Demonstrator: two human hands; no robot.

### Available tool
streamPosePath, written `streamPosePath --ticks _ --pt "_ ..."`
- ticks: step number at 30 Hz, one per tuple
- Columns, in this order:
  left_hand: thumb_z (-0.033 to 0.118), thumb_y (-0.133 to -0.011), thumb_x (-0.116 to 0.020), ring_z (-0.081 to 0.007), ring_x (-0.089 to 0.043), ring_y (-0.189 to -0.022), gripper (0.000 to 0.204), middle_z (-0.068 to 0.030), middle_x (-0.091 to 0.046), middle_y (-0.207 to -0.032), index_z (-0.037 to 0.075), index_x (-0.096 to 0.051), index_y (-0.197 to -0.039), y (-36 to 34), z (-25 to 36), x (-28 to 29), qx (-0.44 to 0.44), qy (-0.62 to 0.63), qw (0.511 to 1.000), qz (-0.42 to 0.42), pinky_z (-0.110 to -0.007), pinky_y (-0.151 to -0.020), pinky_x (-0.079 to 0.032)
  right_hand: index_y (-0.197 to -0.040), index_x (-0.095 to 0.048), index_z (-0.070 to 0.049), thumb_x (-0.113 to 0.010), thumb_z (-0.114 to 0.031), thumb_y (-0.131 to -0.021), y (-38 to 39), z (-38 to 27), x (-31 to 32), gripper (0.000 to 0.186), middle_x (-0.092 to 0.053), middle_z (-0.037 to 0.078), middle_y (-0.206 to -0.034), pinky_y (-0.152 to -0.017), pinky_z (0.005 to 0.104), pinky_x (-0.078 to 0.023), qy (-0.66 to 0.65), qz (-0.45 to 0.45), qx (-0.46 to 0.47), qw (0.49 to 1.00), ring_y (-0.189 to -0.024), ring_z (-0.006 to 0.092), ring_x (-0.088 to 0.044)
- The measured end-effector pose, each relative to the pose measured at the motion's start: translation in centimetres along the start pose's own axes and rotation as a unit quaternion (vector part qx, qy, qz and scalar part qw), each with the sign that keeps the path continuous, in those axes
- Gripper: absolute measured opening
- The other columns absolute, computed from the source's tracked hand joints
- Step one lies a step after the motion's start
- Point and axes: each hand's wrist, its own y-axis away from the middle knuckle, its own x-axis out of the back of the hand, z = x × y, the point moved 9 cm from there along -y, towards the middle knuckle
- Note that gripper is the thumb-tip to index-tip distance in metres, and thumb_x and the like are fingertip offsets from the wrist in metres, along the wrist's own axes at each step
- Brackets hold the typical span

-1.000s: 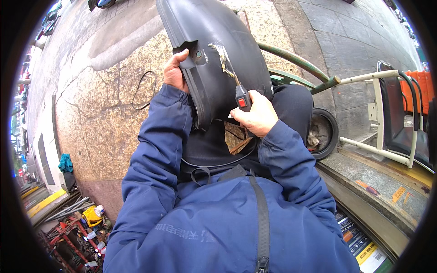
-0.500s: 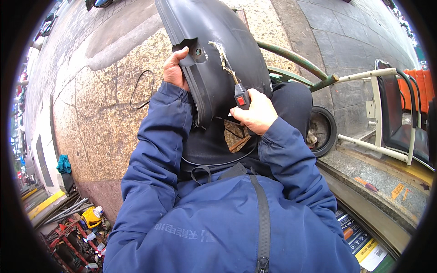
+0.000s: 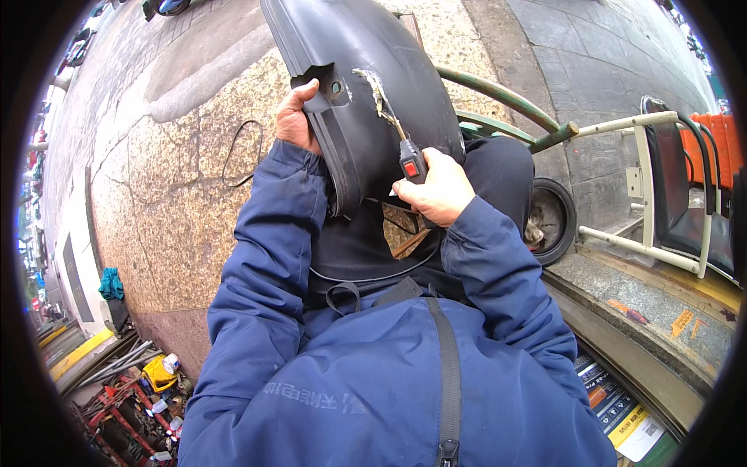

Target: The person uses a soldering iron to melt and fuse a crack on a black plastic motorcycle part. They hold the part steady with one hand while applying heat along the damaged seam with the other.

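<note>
Across my knees rests a curved black plastic fender (image 3: 405, 86), with a ragged, whitish rough seam (image 3: 377, 92) down its middle. My left hand (image 3: 298, 117) is closed round the fender's left edge, thumb on top beside a notch and a small hole. In my right hand (image 3: 442, 189) is a black soldering iron (image 3: 412, 162) with a red switch on its handle. Its thin metal tip points up and left, at the lower end of the seam. The seam hides whether the tip touches the plastic. A dark cord runs across my lap below the fender.
Right of my knee lies a black-tyred wheel (image 3: 562, 226), with a chair with a white frame (image 3: 661, 194) beyond it. A worn green bar (image 3: 506, 97) passes behind the fender. Tools and metal parts (image 3: 128, 409) crowd the lower left. A thin loop of cord (image 3: 237, 156) lies on the ground.
The fender, my left hand and the soldering iron have shifted very slightly to the left. Both grips stay the same.
</note>
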Motion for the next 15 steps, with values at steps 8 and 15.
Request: streamPosePath --ticks 8,15 --pt "0.026 -0.095 -0.060 -0.0410 -0.070 -0.107 0.051 -0.0249 -0.067 -0.124 -0.005 -0.053 -0.136 -0.12 0.09 0.21 -0.007 0.003 1.000 0.003 -0.055 -0.096 -0.057 -0.102 -0.060 0.002 -0.080 -0.015 -0.080 0.05 -0.02 -0.02 0.034 -0.065 0.008 -0.080 -0.057 0.0321 -0.053 0.011 -0.005 -0.005 1.000 -0.062 0.0144 -0.063" --pt "0.026 -0.095 -0.060 -0.0411 -0.070 -0.108 0.053 -0.0262 -0.066 -0.125 -0.005 -0.052 -0.137 -0.06 -0.12 -0.21 0.006 0.017 1.000 -0.014 -0.056 -0.097 -0.057 -0.100 -0.060 0.001 -0.081 -0.015 -0.080 0.18 -0.38 -0.02 0.033 -0.065 0.008 -0.080 -0.057 0.0322 -0.053 0.010 -0.004 0.000 1.000 -0.062 0.0144 -0.064"
